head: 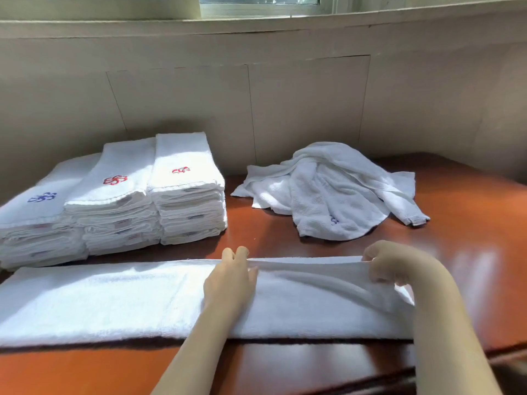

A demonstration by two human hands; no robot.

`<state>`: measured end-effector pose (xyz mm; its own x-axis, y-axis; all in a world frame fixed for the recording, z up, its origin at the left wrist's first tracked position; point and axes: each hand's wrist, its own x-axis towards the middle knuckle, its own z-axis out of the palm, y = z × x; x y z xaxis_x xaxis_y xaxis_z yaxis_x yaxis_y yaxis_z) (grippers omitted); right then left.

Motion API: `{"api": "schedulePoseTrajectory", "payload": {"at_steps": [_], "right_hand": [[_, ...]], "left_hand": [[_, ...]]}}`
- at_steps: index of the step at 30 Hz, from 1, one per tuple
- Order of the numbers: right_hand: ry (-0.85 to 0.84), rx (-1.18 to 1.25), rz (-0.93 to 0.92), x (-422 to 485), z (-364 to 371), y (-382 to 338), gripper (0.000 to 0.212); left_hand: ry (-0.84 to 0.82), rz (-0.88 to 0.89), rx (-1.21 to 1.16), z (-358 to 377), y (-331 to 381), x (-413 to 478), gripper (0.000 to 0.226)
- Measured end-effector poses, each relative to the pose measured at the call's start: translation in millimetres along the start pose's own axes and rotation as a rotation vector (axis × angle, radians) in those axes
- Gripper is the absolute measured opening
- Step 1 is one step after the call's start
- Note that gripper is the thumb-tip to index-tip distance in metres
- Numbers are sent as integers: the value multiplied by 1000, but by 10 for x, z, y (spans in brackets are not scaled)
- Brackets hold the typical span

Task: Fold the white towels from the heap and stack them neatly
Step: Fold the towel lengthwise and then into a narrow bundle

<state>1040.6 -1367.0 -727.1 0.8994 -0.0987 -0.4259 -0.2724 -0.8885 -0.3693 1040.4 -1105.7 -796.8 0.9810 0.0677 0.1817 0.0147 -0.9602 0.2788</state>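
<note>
A long white towel (114, 300), folded lengthwise, lies across the near part of the wooden table (470, 238). My left hand (231, 280) rests flat on its middle, fingers straight and reaching the far edge. My right hand (390, 266) pinches the towel's far right edge and lifts it slightly, so the cloth is stretched between the two hands. The heap of unfolded white towels (330, 189) lies at the back right. Three stacks of folded white towels (119, 203) with red and blue embroidered marks stand at the back left.
A beige panelled wall (256, 95) with a window ledge runs right behind the table. The table's front edge is near my forearms. Bare wood shows between the stacks and the heap and at the far right.
</note>
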Motion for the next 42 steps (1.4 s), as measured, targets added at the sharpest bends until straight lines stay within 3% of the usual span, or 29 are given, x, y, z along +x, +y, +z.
{"api": "schedulePoseTrajectory", "payload": {"at_steps": [3,6,9,14,16,20,22,26,28,31,34,39,40,42], "right_hand": [[231,122,51,130,-24,114,13],[441,180,125,298,105,143,17],[484,216,252,372,228,114,24],[503,256,311,424,216,108,16],[495,271,321,411,237,79,3],[675,161,320,416,353,-116,35],[760,-54,230,365,466,-376,37],[668,-303,-178,234,906,-1043,30],[612,-331,-386,181,1118,-1277,27],[530,-334,-667,162,1367,-1507,27],[425,-216,-793,105,1576,-1765,31],[254,-287,-741,23,1874,-2172,64],[240,-309,-737,18,1917,-2208,67],[233,-310,-718,35,1971,-2242,72]], "left_hand": [[53,44,128,95,-60,51,33],[44,90,84,136,-95,123,33],[53,95,39,140,-115,157,31],[117,118,7,173,-130,152,26],[127,117,-18,185,-131,154,26],[184,106,-14,164,-109,146,14],[182,96,21,137,-91,141,17],[90,84,11,33,-192,162,30],[-7,-6,16,-133,-425,153,36],[-127,-285,45,-452,-1011,44,42],[-87,-566,91,-637,-1645,-258,50],[156,-965,-185,-888,-2372,-674,66],[270,-992,-333,-943,-2456,-693,68],[577,-995,-862,-1058,-2598,-654,63]]}}
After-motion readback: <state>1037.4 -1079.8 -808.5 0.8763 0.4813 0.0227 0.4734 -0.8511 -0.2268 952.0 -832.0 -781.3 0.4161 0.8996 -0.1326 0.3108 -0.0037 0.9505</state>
